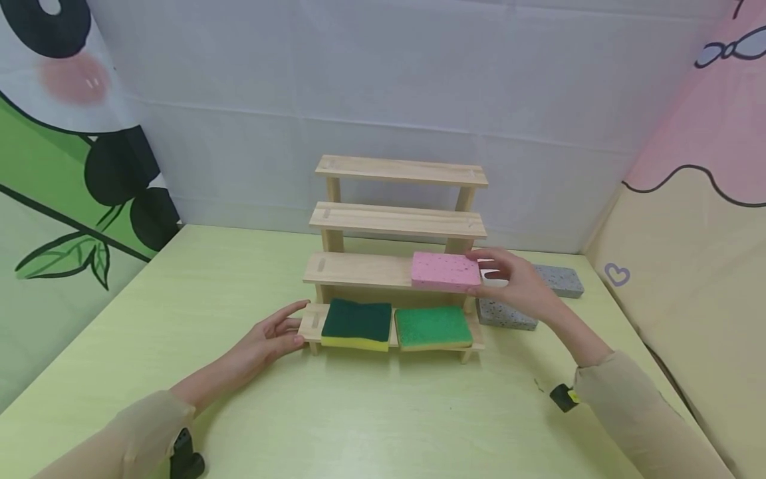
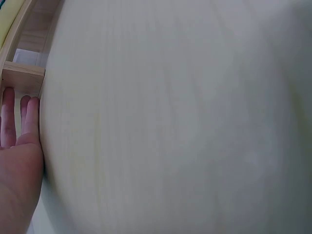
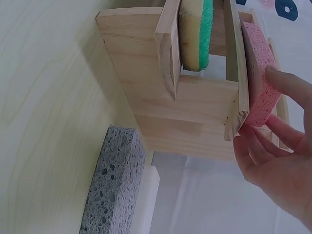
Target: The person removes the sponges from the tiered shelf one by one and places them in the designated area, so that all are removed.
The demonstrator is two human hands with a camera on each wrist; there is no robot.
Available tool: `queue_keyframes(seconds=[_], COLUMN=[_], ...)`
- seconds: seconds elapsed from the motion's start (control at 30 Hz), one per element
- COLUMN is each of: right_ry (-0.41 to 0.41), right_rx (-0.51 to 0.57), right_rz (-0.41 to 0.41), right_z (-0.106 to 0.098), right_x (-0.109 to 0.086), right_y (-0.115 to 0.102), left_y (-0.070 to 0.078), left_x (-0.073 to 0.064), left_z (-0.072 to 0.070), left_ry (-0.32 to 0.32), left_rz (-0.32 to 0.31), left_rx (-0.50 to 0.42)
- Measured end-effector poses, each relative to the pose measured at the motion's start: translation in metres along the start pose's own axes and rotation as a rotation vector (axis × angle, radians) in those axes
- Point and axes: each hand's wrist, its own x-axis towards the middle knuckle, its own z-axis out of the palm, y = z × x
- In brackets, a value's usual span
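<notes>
A four-tier wooden step shelf (image 1: 359,269) stands on the table. On its second tier from the bottom, at the right end, lies a pink sponge (image 1: 445,271). My right hand (image 1: 519,283) holds the sponge's right end, thumb and fingers at its corners; in the right wrist view the thumb rests on the pink sponge (image 3: 261,73). My left hand (image 1: 266,339) is at the left end of the lowest tier, its fairly straight fingers (image 2: 31,117) right by the shelf's side support (image 2: 23,78). A dark green and yellow sponge (image 1: 356,324) and a bright green sponge (image 1: 433,327) lie side by side on that tier.
Two grey speckled blocks, one nearer (image 1: 505,315) and one farther (image 1: 559,281), lie on the table right of the shelf. Behind the shelf hangs a pale cloth backdrop (image 1: 251,153), with printed cloth panels at both sides. The two upper tiers (image 1: 401,170) rise behind the pink sponge.
</notes>
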Motion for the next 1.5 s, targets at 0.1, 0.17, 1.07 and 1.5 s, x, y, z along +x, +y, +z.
queue_keyframes(seconds=[0.1, 0.17, 1.07, 1.5], right_ry=[-0.001, -0.001, 0.076, 0.145], right_rx=[-0.017, -0.024, -0.056, -0.055], right_rz=[-0.014, -0.025, -0.062, 0.013], right_z=[-0.002, -0.003, -0.036, -0.058], right_x=[-0.001, -0.001, -0.026, -0.043], right_y=[0.001, 0.002, 0.028, 0.054], left_y=[0.000, 0.001, 0.002, 0.000], left_x=[0.000, -0.001, -0.001, -0.001], left_z=[0.000, 0.000, 0.002, 0.001], left_ry=[0.001, -0.002, 0.016, 0.019], left_rz=[0.003, 0.008, -0.022, -0.029], left_rx=[0.003, 0.004, 0.026, 0.038])
